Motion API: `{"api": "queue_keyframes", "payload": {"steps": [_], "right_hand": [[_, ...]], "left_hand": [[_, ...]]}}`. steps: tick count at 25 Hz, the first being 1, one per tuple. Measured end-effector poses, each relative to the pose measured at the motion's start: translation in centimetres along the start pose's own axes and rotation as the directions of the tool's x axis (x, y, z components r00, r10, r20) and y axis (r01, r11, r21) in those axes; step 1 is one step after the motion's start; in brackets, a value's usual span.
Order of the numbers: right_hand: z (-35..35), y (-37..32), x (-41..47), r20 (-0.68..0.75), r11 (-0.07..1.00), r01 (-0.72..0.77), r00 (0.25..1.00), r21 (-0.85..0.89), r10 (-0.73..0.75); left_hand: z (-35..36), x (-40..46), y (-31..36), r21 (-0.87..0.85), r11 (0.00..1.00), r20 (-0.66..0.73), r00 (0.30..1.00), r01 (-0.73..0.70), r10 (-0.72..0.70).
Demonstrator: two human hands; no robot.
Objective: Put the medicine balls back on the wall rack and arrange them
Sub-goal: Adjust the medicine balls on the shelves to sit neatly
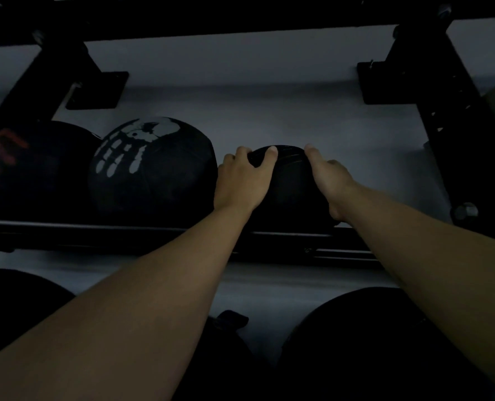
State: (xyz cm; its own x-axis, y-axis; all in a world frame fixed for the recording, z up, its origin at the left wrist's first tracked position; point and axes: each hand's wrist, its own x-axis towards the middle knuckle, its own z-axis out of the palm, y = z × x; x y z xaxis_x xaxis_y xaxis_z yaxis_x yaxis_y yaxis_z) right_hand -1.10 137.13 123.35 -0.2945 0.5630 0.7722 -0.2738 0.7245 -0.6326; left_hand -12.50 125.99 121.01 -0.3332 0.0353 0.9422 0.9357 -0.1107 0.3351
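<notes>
A small black medicine ball (291, 183) rests on the front rail (125, 233) of the black wall rack. My left hand (240, 180) grips its left side, thumb over the top. My right hand (331, 180) presses on its right side. To the left on the same shelf sits a larger black ball with a white skull print (153, 169), almost touching my left hand. Further left lies a black ball with orange markings (23, 169). The light is dim.
Black rack brackets are fixed to the pale wall at upper left (96, 88) and upper right (414, 82). An upper rail (240, 21) crosses the top. Two dark balls sit lower down, at bottom left (15, 302) and bottom right (370, 342). Shelf space stays open right of the small ball.
</notes>
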Motion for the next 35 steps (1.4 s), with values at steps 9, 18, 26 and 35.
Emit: {"api": "queue_keyframes", "payload": {"steps": [9,18,26,35], "right_hand": [[0.5,-1.9,-1.8,-0.009,0.866,0.24,0.963,-0.439,-0.271],[12.6,-9.5,-5.7,0.219,0.717,0.539,0.84,-0.442,-0.497],[20.0,-9.5,-6.6,0.304,0.661,0.547,0.837,-0.514,-0.456],[21.6,-10.8,-7.9,0.145,0.634,0.473,0.855,-0.613,-0.498]], "left_hand": [[-5.5,0.6,-0.8,0.396,0.873,0.229,0.952,-0.284,0.205],[-19.3,3.4,-10.3,0.467,0.882,-0.208,0.977,0.063,0.041],[-18.4,3.2,-13.1,0.199,0.978,-0.041,0.996,-0.068,0.078],[-24.0,5.0,-14.3,0.414,0.888,0.198,0.972,-0.201,0.128]]}}
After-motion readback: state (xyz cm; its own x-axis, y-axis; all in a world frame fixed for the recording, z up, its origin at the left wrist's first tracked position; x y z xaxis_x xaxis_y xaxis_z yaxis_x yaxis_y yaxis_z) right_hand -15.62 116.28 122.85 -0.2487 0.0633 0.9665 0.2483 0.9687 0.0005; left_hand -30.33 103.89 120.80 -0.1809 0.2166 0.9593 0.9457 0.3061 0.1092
